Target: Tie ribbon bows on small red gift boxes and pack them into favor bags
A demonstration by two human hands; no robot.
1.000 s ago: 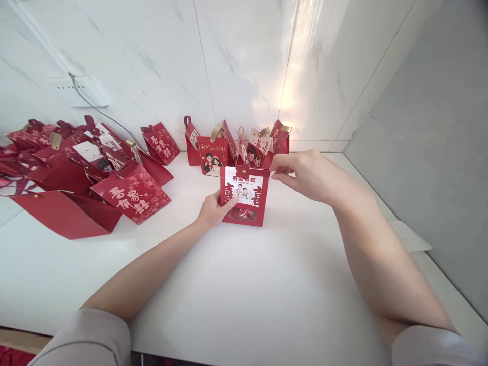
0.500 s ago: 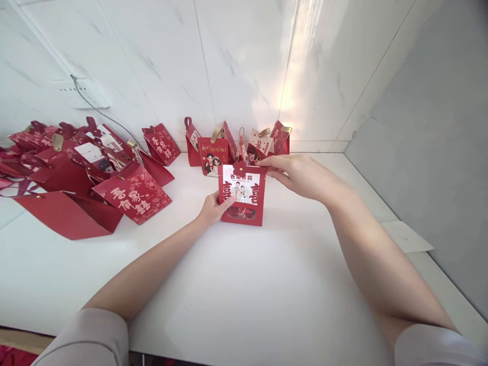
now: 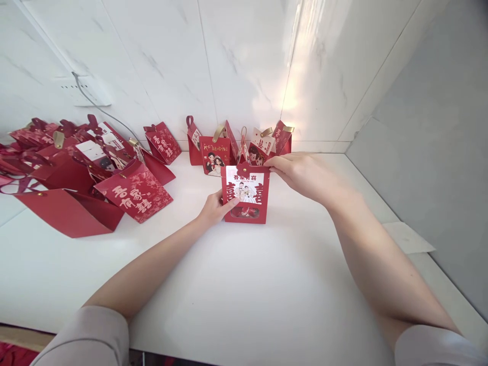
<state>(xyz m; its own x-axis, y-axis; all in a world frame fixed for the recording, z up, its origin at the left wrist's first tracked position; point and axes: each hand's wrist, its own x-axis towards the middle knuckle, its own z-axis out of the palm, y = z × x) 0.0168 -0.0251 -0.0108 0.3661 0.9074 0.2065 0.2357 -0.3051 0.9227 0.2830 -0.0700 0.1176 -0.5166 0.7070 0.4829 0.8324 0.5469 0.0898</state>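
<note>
A red gift box [image 3: 247, 213] with a white bride-and-groom panel and a small clear window stands upright on the white table. My left hand [image 3: 214, 208] grips its lower left side, thumb across the front and the other fingers hidden behind. At the top right corner, my right hand [image 3: 295, 170] pinches the box's upper edge between thumb and fingers. Just behind it stands another red box with a cartoon couple [image 3: 214, 157], and beside that a cream-and-red box [image 3: 262, 145].
A heap of red gift boxes [image 3: 68, 208] covers the table's left part. Several more stand along the marbled wall [image 3: 171, 61], where a cable hangs from a socket [image 3: 86, 90]. A pale flat sheet [image 3: 407, 237] lies at the right, beside a grey panel [image 3: 430, 127].
The gift box sits slightly further right in view, and its top flap stands a little less high. Both hands keep their hold on it.
</note>
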